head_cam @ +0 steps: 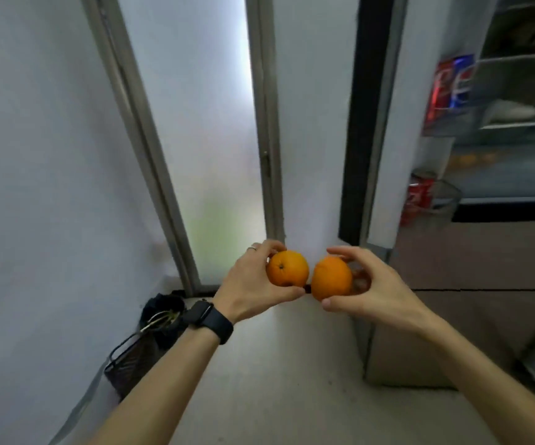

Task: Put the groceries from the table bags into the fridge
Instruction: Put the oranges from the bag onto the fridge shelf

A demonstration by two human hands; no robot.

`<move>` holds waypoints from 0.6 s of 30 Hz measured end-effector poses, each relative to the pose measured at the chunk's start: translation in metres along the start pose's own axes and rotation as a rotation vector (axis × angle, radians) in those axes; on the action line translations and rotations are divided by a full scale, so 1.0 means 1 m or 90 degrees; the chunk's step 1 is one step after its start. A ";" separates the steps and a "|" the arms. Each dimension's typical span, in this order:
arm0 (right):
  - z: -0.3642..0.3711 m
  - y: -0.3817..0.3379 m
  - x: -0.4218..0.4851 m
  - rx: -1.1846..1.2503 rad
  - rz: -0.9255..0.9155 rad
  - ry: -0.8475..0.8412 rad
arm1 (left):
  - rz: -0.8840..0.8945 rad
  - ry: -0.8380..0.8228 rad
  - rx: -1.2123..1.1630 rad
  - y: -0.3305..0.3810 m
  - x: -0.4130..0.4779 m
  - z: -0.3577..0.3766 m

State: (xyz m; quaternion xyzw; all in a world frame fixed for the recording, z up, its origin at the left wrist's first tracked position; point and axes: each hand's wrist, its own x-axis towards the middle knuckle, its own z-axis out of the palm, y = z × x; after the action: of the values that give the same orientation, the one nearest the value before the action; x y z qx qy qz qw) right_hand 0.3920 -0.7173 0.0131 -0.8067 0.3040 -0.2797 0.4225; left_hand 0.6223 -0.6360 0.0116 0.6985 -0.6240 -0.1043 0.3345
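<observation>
Both forearms reach forward from the near edge, the hands level and close together at mid-frame. The left hand (249, 282), with a black watch (211, 321) on its wrist, grasps one orange (287, 268) between curled fingers and thumb, its stem dimple turned toward the camera. The right hand (380, 285) grasps a second orange (331, 278) the same way. The fruits nearly touch. The open fridge (516, 56) stands far right.

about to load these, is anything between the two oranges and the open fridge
Nothing visible does. The left hand holds one orange, the right hand the other orange, and the fridge on the right stands open.
</observation>
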 end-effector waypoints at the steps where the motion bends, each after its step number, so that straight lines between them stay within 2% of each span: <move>1: -0.032 0.007 -0.008 -0.002 0.005 0.041 | 0.040 -0.009 -0.005 0.025 0.022 0.016; 9: -0.230 0.040 -0.042 -0.072 0.001 0.360 | 0.304 -0.051 0.009 0.205 0.147 0.110; 13: -0.303 0.060 -0.037 -0.108 -0.001 0.454 | 0.344 -0.029 0.010 0.266 0.204 0.153; 18: -0.388 0.094 -0.005 -0.171 -0.006 0.521 | 0.380 -0.012 0.036 0.320 0.279 0.206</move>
State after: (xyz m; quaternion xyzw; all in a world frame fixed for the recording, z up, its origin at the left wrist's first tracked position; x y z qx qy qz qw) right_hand 0.0899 -0.9548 0.1205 -0.6785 0.4762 -0.5367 0.1573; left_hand 0.3053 -0.9677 0.1236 0.4923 -0.8075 0.0092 0.3248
